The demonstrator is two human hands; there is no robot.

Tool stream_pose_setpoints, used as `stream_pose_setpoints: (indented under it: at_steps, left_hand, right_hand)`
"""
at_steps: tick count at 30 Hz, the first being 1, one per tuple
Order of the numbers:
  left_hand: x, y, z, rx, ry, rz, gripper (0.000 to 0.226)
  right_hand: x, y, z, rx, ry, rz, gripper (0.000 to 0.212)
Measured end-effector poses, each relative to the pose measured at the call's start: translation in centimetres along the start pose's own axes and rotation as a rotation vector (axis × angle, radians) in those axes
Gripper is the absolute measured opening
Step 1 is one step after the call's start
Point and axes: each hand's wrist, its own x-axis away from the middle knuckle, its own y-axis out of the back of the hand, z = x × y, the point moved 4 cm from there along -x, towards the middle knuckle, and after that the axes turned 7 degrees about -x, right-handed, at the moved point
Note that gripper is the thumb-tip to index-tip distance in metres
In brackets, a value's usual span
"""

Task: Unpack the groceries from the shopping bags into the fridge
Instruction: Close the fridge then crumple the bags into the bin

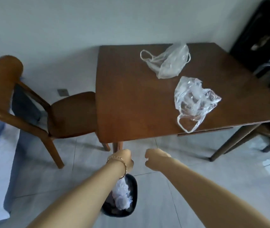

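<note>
From the head camera, take the table (131,96) as your reference. Two clear shopping bags lie on its top. The far bag (168,63) is towards the back edge, slack and flat. The near bag (193,101) is at the front right edge, with one handle loop drooping over the rim. Both look collapsed, but the blur makes it impossible to tell whether the near one has anything left inside.

A chair (72,116) is pushed in at the table's left side. A dark unit (262,38) stands beyond its right corner, and no fridge can be made out.

Your hands are in front of the table's near left corner, over the floor. Your left hand (125,159), the one with the bracelet (118,160), has its fingers curled downward. A crumpled bag (122,195) hangs from under it into the black bin (135,186) on the floor in front of the table. You appear to be pinching its top, though your wrist hides the contact. Your right hand (155,159), just beside the left, is curled into a fist and holds nothing.

This looks like the tidy-up end of unpacking, with spent bags going into the bin. Next, let go of the crumpled bag so it drops fully inside. Then reach up and right to the near bag and check it for groceries before discarding it.
</note>
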Motion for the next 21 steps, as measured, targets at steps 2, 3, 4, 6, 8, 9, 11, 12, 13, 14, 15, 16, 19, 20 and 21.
stream_pose_setpoints:
  at_steps: [2, 3, 4, 6, 8, 9, 11, 12, 13, 14, 15, 16, 19, 20, 21]
  left_hand:
    - [2.5, 4.2, -2.2, -0.011, -0.052, -0.032, 0.027]
    - [3.6, 6.3, -3.2, -0.008, -0.071, -0.051, 0.026]
    - [4.5, 8.1, -4.2, -0.008, -0.09, -0.069, 0.026]
    - [6.2, 11.3, -6.4, -0.004, -0.132, -0.097, 0.024]
    - [7.2, 14.3, -8.7, 0.015, -0.171, -0.141, 0.019]
    - [7.5, 15.6, -10.0, 0.013, -0.194, -0.159, 0.017]
    - [7.5, 17.3, -11.7, -0.005, -0.234, -0.183, 0.017]
    - [7.2, 18.0, -12.6, -0.008, -0.245, -0.193, 0.019]
    - [6.6, 18.6, -13.6, -0.007, -0.249, -0.199, 0.02]
    - [6.0, 19.0, -14.3, 0.006, -0.247, -0.203, 0.021]
    - [5.4, 19.3, -14.9, 0.007, -0.251, -0.204, 0.02]
    - [4.2, 19.4, -15.8, 0.025, -0.243, -0.204, 0.02]
    - [0.1, 18.9, -17.1, 0.169, -0.144, -0.185, 0.024]
    - [-0.3, 18.3, -16.9, 0.299, -0.085, -0.143, 0.032]
    - [-3.9, 18.1, -18.8, 0.443, -0.014, -0.096, 0.043]
  right_hand:
    - [3.2, 4.1, -0.3, 0.036, -0.009, -0.062, 0.038]
    - [4.7, 6.2, -0.5, 0.042, -0.008, -0.096, 0.038]
    - [5.8, 8.1, -0.8, 0.038, -0.006, -0.129, 0.037]
    - [7.9, 11.4, -1.5, 0.021, -0.004, -0.169, 0.036]
    - [9.6, 14.6, -2.8, 0.025, -0.008, -0.198, 0.032]
    - [10.2, 16.2, -3.7, 0.029, -0.016, -0.217, 0.028]
    - [11.0, 18.7, -5.0, -0.005, -0.03, -0.256, 0.026]
    - [11.3, 19.8, -6.0, -0.038, -0.04, -0.287, 0.032]
    - [11.5, 20.9, -7.2, -0.062, -0.047, -0.32, 0.039]
    - [11.3, 21.9, -8.3, -0.08, -0.062, -0.347, 0.045]
    - [11.0, 22.7, -9.4, -0.113, -0.082, -0.381, 0.05]
    - [10.2, 23.6, -10.8, -0.155, -0.102, -0.424, 0.055]
    - [6.4, 25.3, -13.5, -0.261, -0.175, -0.501, 0.079]
    - [5.7, 25.1, -13.4, -0.272, -0.192, -0.502, 0.087]
    - [2.2, 26.5, -15.0, -0.279, -0.196, -0.486, 0.094]
